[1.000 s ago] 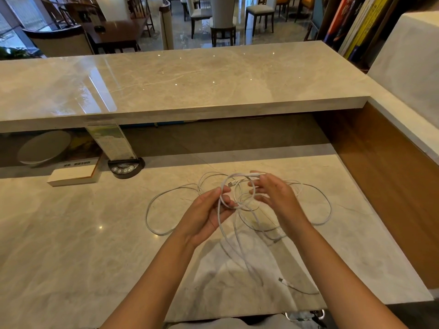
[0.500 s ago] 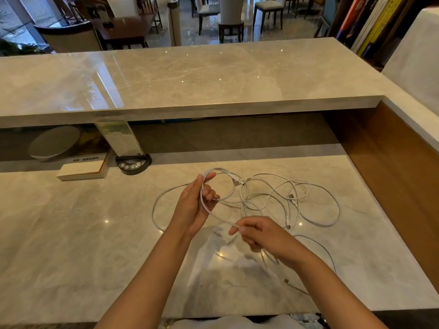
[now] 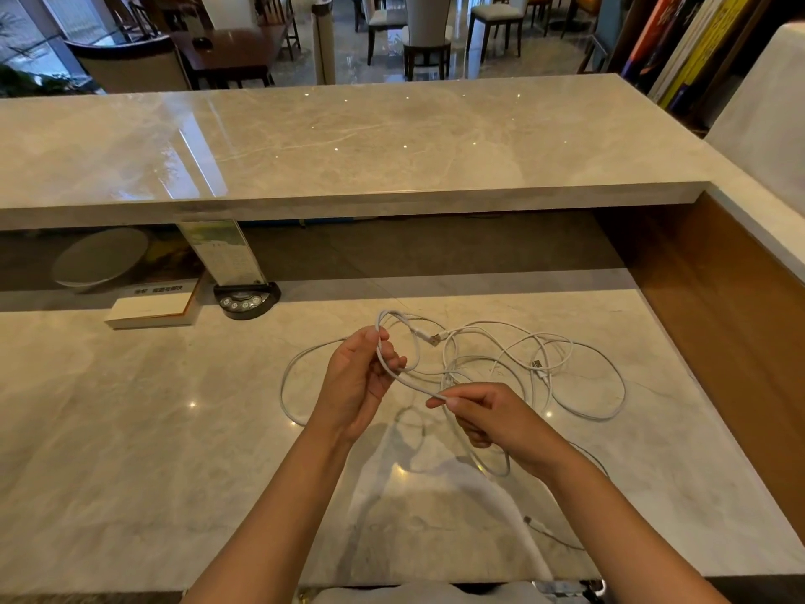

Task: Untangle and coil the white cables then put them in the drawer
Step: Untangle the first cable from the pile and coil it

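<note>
The left hand (image 3: 361,381) holds a small loop of white cable, and the right hand (image 3: 492,418) pinches the same strand; the white cables (image 3: 514,364) lie tangled on the counter (image 3: 130,429) just beyond.

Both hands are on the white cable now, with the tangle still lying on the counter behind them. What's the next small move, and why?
Probably bring the right hand up to the left hand and lay its pinched strand there as another loop. The left hand already holds a loop of white cable, and a short span runs between the hands. The rest still lies tangled on the counter, so draw slack gently.
</note>
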